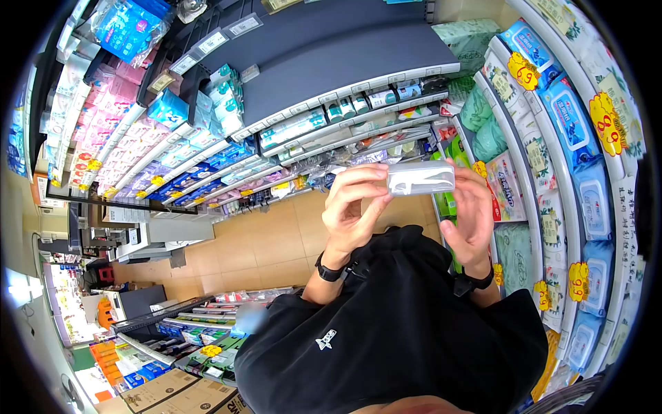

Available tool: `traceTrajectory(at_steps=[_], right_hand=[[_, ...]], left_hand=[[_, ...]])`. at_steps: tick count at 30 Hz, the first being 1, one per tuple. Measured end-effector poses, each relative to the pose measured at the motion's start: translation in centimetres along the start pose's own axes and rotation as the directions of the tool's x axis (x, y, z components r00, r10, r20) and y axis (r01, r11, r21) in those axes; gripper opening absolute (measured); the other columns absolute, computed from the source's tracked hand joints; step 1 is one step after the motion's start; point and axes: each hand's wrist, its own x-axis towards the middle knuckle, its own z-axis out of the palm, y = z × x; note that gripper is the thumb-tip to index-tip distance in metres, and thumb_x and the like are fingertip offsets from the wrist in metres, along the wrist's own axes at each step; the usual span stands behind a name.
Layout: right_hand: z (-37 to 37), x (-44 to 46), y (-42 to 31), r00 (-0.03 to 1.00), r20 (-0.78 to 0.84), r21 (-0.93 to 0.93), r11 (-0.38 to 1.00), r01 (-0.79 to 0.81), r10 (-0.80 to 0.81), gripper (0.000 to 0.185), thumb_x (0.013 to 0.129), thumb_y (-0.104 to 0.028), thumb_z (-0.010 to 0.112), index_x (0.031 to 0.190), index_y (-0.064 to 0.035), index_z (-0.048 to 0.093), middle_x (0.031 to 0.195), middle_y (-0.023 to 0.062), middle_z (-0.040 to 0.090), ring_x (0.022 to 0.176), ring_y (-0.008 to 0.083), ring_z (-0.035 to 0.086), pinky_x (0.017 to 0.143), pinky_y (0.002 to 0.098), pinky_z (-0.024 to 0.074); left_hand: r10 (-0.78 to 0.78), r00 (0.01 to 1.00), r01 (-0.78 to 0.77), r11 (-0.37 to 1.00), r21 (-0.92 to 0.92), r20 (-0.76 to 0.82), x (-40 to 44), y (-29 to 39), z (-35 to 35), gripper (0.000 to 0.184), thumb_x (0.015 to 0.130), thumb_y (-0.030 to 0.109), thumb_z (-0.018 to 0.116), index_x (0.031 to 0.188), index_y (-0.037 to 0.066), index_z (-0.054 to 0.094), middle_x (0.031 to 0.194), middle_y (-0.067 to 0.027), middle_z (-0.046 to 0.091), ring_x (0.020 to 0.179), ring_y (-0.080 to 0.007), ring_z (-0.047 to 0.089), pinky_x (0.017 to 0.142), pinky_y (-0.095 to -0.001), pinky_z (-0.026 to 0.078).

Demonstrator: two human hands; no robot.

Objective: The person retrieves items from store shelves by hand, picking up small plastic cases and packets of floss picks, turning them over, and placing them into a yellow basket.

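A small clear plastic box (420, 178) with something white inside is held up in front of the chest. My left hand (354, 207) pinches its left end between thumb and fingers. At the box's right end, my right hand (471, 210) has its fingertips against the edge, with the thumb apart below. Both wrists wear black bands. Behind the box run shelves (345, 121) of small packaged goods.
Shelves of pink and blue packs (110, 124) stand at the left. Wipes packs (569, 121) with yellow price tags line the right. Tiled floor (262, 234) lies beyond the black shirt. Cardboard boxes (172, 393) are at the lower left.
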Motion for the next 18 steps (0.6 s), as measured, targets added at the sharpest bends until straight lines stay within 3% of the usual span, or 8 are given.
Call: traceTrajectory(at_steps=[6,11,13,16,18], right_hand=[[0.26,-0.19,-0.17,1.000,-0.007,-0.021,1.000,-0.008,0.008,0.061,0.082,0.002,0.062,0.139,0.0043,0.040,0.145,0.0223,0.038,0.144,0.0362,0.035,0.119,0.0470,0.0287],[0.18,0.12,-0.61,0.999,-0.006,-0.113,0.992,-0.047,0.047,0.063,0.083,-0.001,0.063,0.142,0.0058,0.042,0.145,0.0212,0.041,0.137,0.0305,0.043,0.115,0.0428,0.0332],[0.08,0.07,-0.50,0.998,-0.009,-0.135,0.989,-0.061,0.060,0.063,0.083,-0.003,0.063,0.143,0.0064,0.043,0.144,0.0205,0.042,0.133,0.0283,0.045,0.112,0.0409,0.0356],[-0.05,0.04,-0.36,0.990,-0.047,-0.114,0.984,-0.137,0.133,0.060,0.086,-0.002,0.062,0.142,0.0072,0.045,0.143,0.0184,0.044,0.129,0.0248,0.047,0.106,0.0377,0.0399],[-0.34,0.07,-0.29,0.978,-0.071,0.008,0.981,-0.195,0.195,0.057,0.087,-0.002,0.061,0.142,0.0073,0.046,0.143,0.0165,0.044,0.125,0.0218,0.049,0.102,0.0359,0.0416]], left_hand=[[0.036,0.999,-0.036,0.999,0.014,0.009,-0.13,0.26,0.07,0.028,0.077,-0.014,0.076,0.101,-0.002,0.066,0.118,-0.0173,0.061,0.113,-0.0295,0.063,0.096,-0.0392,0.054],[-0.173,0.985,0.173,0.985,-0.009,-0.004,0.16,0.94,-0.06,0.041,0.080,-0.013,0.075,0.119,-0.005,0.066,0.128,-0.0177,0.057,0.114,-0.0239,0.061,0.094,-0.0342,0.055],[-0.183,0.983,0.182,0.983,0.022,0.034,0.47,0.94,-0.28,0.046,0.082,-0.011,0.074,0.127,-0.005,0.064,0.130,-0.0168,0.055,0.114,-0.0220,0.060,0.093,-0.0323,0.054],[-0.270,0.954,0.266,0.963,0.050,0.126,0.61,0.75,-0.52,0.062,0.082,-0.004,0.075,0.140,-0.002,0.056,0.135,-0.0141,0.051,0.116,-0.0207,0.058,0.095,-0.0314,0.052],[-0.283,0.945,0.274,0.959,0.077,0.164,0.72,0.89,-0.52,0.062,0.082,-0.003,0.074,0.141,-0.004,0.054,0.139,-0.0156,0.049,0.122,-0.0225,0.055,0.098,-0.0322,0.050]])
